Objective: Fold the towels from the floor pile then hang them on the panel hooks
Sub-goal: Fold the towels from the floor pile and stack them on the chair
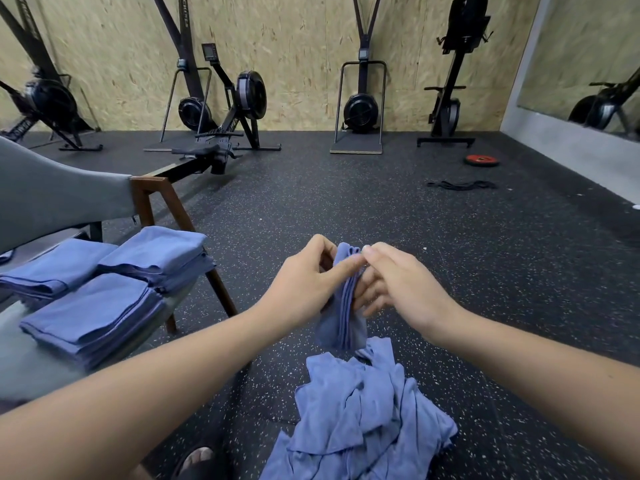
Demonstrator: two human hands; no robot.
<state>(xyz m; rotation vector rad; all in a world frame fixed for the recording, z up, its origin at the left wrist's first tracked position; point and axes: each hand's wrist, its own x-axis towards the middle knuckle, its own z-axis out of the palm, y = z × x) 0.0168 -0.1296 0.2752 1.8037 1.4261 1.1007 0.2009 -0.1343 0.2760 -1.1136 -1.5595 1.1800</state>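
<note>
A blue towel (343, 306) hangs gathered in layers between my two hands at mid-frame. My left hand (304, 278) pinches its upper edge from the left, and my right hand (401, 282) grips it from the right, fingers curled into the folds. Below them a loose pile of blue towels (360, 420) lies crumpled on the black rubber floor. Three stacks of folded blue towels (104, 306) rest on the seat of a grey chair (52, 199) to my left. No panel hooks are in view.
Rowing and ski machines (225, 109) line the chipboard wall at the back. A red weight plate (482, 160) and a black band (460, 184) lie on the floor at the right. A mirror (588, 64) hangs on the right wall. My sandalled foot (197, 462) is at the bottom.
</note>
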